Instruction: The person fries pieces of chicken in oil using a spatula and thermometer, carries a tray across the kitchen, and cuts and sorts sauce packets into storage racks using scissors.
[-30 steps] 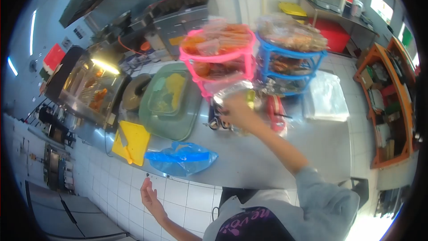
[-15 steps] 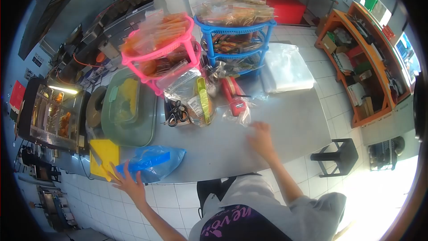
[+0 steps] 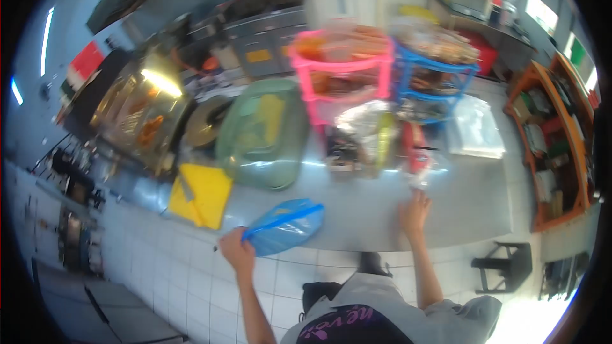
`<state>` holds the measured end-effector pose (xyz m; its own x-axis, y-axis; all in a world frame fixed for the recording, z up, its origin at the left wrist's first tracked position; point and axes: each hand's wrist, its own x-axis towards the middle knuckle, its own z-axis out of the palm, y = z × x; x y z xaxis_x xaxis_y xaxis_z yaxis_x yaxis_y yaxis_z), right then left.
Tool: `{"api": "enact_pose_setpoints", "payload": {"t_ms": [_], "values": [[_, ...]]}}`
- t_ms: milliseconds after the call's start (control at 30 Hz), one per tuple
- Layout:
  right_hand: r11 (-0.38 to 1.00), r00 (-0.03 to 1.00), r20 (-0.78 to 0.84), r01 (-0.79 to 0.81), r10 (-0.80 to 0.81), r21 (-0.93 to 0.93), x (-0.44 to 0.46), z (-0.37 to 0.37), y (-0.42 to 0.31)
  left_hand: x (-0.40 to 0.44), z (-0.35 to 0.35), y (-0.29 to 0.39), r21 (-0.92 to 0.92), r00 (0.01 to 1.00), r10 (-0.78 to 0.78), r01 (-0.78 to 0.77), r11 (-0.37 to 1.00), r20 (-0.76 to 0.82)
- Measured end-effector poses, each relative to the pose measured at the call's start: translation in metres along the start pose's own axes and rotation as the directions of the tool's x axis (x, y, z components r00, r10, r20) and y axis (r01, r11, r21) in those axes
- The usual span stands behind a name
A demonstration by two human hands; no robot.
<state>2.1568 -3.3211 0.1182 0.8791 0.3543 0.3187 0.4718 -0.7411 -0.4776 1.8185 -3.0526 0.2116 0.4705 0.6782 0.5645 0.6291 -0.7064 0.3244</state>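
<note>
My left hand is closed on the left end of a blue plastic bag at the table's front edge. Flat on the steel table, the rest of that bag stretches to the right. My right hand is over the table near its front, fingers extended and apparently empty, though somewhat blurred. Just beyond its fingertips lies a crumpled bit of clear plastic beside a long red object, whose kind I cannot make out. Left of the blue bag, a knife rests on a yellow cutting board.
Behind are a pink tiered rack and a blue tiered rack, both loaded with bagged items. A green lidded tub, a lit food warmer and a stack of clear bags surround them. A black stool stands at right.
My left hand has gone from spread fingers beside the blue bag to a grip on its left end. The camera view has swung left; my right hand remains over the table.
</note>
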Motion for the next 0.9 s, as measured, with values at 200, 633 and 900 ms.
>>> {"api": "enact_pose_setpoints", "payload": {"t_ms": [200,633,900], "values": [[0.916,0.939,0.020,0.331,-0.344,0.225,-0.046,0.045,-0.154,-0.065,-0.115,-0.060,-0.230,0.903,-0.424,0.398,0.888,-0.075],[0.988,0.707,-0.707,-0.105,-0.006,-0.112,0.023,0.103,-0.230,-0.274,-0.255,-0.250,0.182,0.538,-0.696,0.834,0.520,-0.477],[0.594,0.859,-0.398,-0.144,-0.322,-0.791,0.175,0.122,-0.059,-0.326,-0.264,-0.382,0.166,0.213,-0.759,0.976,0.139,-0.615]]}}
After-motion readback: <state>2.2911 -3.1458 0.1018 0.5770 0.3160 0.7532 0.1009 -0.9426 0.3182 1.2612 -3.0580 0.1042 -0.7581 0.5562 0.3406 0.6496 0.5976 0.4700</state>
